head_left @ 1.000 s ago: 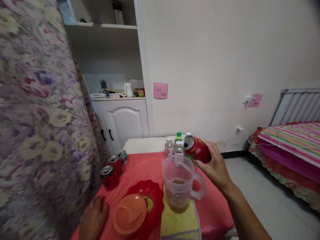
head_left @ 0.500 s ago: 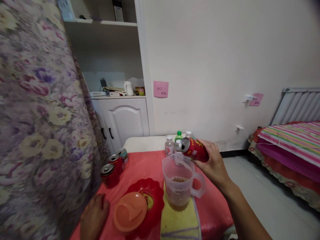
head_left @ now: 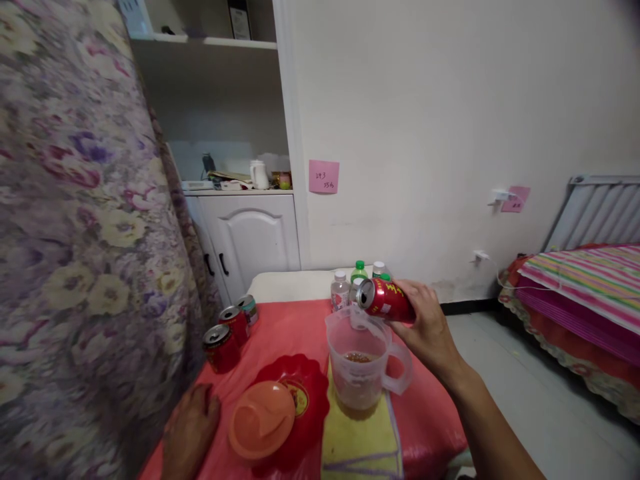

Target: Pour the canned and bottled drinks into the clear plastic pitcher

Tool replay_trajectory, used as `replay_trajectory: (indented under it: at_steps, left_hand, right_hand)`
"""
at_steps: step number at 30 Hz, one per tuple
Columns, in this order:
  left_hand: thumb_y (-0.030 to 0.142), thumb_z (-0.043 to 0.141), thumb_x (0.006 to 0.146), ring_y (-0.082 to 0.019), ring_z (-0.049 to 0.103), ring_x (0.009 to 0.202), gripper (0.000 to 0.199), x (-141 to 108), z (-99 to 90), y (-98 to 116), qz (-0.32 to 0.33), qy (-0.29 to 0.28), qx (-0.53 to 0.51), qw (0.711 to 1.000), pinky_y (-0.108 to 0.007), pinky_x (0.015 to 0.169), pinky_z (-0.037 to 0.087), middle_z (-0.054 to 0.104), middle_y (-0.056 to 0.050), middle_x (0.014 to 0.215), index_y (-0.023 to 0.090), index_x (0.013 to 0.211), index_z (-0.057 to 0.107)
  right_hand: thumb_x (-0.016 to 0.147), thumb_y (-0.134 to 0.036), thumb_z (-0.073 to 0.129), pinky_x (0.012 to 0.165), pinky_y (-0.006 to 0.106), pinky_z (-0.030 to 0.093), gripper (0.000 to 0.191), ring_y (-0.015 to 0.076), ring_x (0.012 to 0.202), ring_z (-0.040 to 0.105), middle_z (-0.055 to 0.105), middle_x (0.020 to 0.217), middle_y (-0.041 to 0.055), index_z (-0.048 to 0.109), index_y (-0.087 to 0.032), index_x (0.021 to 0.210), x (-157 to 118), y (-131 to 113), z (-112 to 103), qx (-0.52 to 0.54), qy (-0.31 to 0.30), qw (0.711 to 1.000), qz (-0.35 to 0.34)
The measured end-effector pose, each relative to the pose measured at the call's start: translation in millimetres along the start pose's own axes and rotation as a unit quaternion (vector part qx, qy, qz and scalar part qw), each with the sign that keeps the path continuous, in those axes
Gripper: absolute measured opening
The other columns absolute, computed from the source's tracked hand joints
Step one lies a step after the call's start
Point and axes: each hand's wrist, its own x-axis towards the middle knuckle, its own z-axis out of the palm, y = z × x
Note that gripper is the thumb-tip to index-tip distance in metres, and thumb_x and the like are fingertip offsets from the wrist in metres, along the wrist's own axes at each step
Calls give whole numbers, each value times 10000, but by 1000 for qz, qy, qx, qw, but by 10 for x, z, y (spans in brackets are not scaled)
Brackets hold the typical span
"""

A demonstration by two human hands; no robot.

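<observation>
My right hand (head_left: 425,317) grips a red drink can (head_left: 391,300) tipped on its side, its opened end pointing left above a clear plastic measuring jug (head_left: 357,380). Some brownish liquid with bubbles on top sits in the jug, which stands upright on a yellow cloth (head_left: 360,447) with its handle to the right. On the table's left side my left hand (head_left: 190,427) rests with nothing in it, thumb apart from the fingers. Nearest to it are an orange dish (head_left: 263,420) and a red scalloped tray (head_left: 315,413) under that dish.
Two red cans (head_left: 221,348) and a smaller teal can (head_left: 247,308) stand along the left edge of the red-covered table (head_left: 285,327). Several small bottles (head_left: 341,290) are grouped behind the jug. A floral curtain (head_left: 90,267) hangs at left; a bed (head_left: 585,280) is at right.
The can in my right hand has tipped slightly further down, its mouth a little lower over the jug. My left hand stays in place, and the view has shifted slightly.
</observation>
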Motion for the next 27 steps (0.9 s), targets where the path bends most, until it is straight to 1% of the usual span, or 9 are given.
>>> replay_trajectory:
  at_steps: [4, 10, 19, 23, 27]
  left_hand:
    - [394, 264, 956, -345, 643, 1119, 521, -2, -7, 4, -6, 1, 2, 1000, -454, 952, 477, 668, -185, 1263, 108, 1199, 625]
    - [387, 246, 961, -331, 646, 1116, 519, 1, -19, 13, 2, 0, 4, 1000, -436, 984, 460, 667, -180, 1267, 107, 1197, 614]
    - [385, 243, 971, -321, 647, 1118, 498, -6, -11, 4, 3, 2, 10, 1000, -421, 980, 460, 673, -167, 1264, 127, 1186, 611]
    - [396, 243, 969, -313, 651, 1108, 506, -5, -10, 4, 5, 1, 13, 1000, -409, 974, 460, 681, -167, 1232, 128, 1181, 616]
    - [397, 234, 970, -312, 647, 1116, 520, -8, -23, 10, 8, -1, 13, 1000, -408, 991, 451, 675, -172, 1244, 117, 1195, 611]
  right_hand:
    - [809, -136, 682, 1042, 523, 469, 676, 310, 1225, 549, 612, 1329, 103, 449, -284, 1425, -11, 5, 1, -10, -9, 1000, 1]
    - [806, -113, 658, 1053, 514, 463, 688, 303, 1232, 546, 603, 1337, 104, 441, -280, 1438, -20, 14, 8, -15, -8, 1000, -4]
    - [802, -90, 639, 1050, 510, 459, 712, 300, 1243, 536, 594, 1352, 108, 422, -278, 1454, -21, 26, 17, -21, -12, 1000, -18]
    - [800, -80, 627, 1059, 524, 454, 724, 303, 1246, 534, 589, 1355, 106, 417, -291, 1460, -24, 17, 17, -24, -14, 999, -19]
    - [801, -75, 619, 1059, 533, 454, 729, 306, 1244, 535, 583, 1357, 106, 415, -300, 1464, -27, 16, 21, -30, -14, 999, -20]
